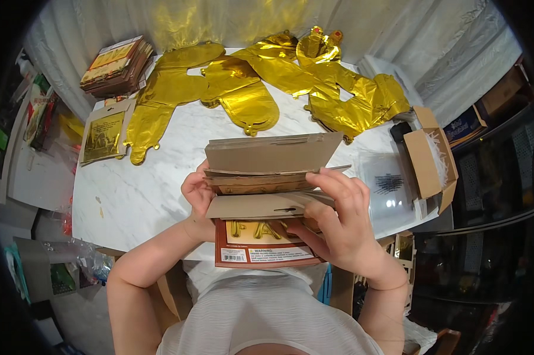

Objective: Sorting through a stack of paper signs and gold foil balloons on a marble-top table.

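In front of my chest, both hands hold a fanned stack of flat cardboard cards (273, 155). My left hand (197, 194) is closed on the stack's left edge, its fingers partly hidden behind the cards. My right hand (351, 228) pinches the right side, fingers spread between separate cards. The lowest one, a printed card (267, 241), faces me with gold letters, a brown border and a barcode; the upper cards show plain grey-brown backs. Beyond the stack, flattened gold foil balloons (160, 97) spread across the white marbled table (131, 201).
At the far left stand a pile of printed cards (116, 66) and a packaged gold item (105, 133). On the right are an open cardboard box (428, 160) and clear plastic bags (388, 189). White curtains (231, 23) hang behind; shelving (24, 154) flanks the left.
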{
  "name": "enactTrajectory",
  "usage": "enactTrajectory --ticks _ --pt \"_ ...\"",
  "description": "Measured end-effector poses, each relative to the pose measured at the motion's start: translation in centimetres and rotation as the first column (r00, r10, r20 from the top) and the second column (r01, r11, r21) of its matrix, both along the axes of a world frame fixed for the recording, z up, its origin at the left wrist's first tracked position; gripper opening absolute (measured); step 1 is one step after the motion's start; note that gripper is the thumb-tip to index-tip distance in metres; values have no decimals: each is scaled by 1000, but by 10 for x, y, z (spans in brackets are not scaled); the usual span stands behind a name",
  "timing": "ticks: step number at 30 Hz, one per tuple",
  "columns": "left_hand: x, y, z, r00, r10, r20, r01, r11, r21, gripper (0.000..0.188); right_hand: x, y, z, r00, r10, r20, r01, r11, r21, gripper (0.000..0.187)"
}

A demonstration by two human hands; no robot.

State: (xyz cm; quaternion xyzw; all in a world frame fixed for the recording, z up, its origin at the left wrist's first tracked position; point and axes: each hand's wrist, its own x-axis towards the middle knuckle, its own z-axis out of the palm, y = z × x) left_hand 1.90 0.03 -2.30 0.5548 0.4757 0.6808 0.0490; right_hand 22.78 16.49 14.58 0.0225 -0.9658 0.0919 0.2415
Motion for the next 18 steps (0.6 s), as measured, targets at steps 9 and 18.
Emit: enactTrajectory --ticks 9,18 --pt "0 1 12 999 -2 -51 4 1000 27 121 -2 -3 -1 999 -32 -31 32 999 -1 46" --pt "0 0 10 1000 -1 -27 2 1000 12 134 1 -3 1 997 79 -21 -80 994 -73 46"
